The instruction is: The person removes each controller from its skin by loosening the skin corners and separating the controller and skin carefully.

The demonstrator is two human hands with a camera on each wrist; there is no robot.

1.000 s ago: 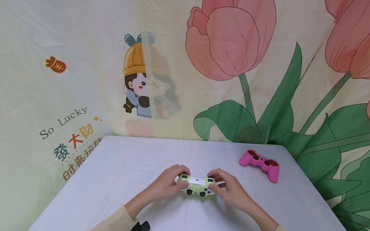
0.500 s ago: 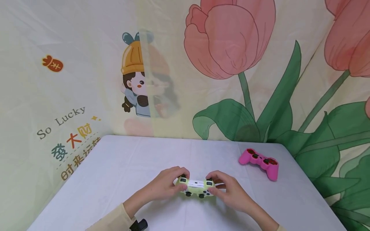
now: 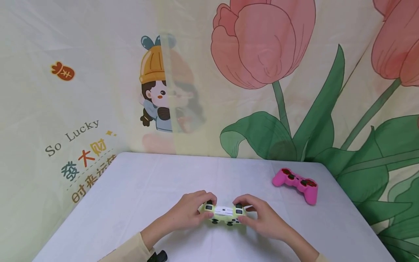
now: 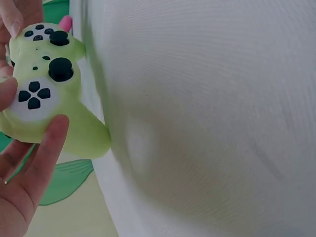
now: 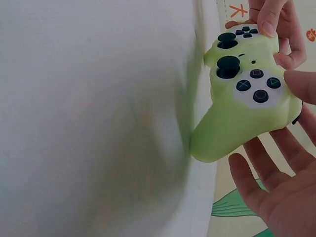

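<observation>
The pale-green, two-handled game controller with black thumbsticks [image 3: 224, 214] was probably best steadied with light, equal pressure at both ends. It sat between the bare left hand [image 3: 190, 208] and bare right hand [image 3: 261, 217], each grasping its nearer end (whether the handles touched the white cloth-covered table [image 3: 183, 174] below was unclear).

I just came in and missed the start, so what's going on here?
A person is holding a light green controller between their left hand and right hand, low at the white table. The left thumb is by the direction pad, the right thumb by the symbol buttons. A pink controller lies farther back to the right, untouched. Whether the green one touches the table is hard to tell.
</observation>
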